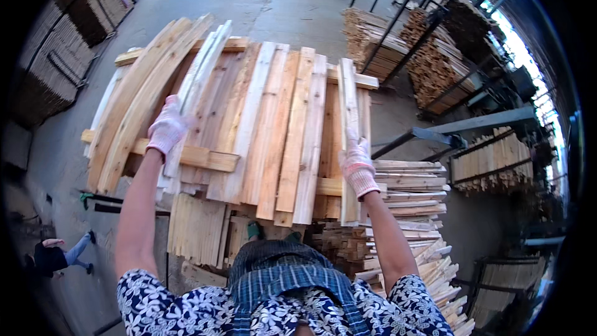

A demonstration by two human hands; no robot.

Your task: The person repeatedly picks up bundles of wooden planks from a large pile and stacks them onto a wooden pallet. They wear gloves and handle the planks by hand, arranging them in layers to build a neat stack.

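Note:
Both my hands wear pale pinkish knit work gloves. My left hand [168, 126] is closed around a narrow whitish wooden board [208, 59], tilted against the pile left of the middle. On the right, my right hand [357, 162] grips the edge of another long board [349, 109], its thumb along the wood. Between them a row of rough planks [292, 130] lies side by side, running away from me. Crosswise wooden strips [208, 158] show among the planks. Two wider, curved-looking boards [140, 109] lie left of my left hand. My fingers under the boards are hidden.
Stacked lumber [407, 202] rises beside my right forearm, with more planks [196, 227] below the row. Dark metal frames [435, 137] stand to the right among other wood stacks [435, 56]. Tall stacks [53, 62] line the left. A person [50, 255] is at lower left.

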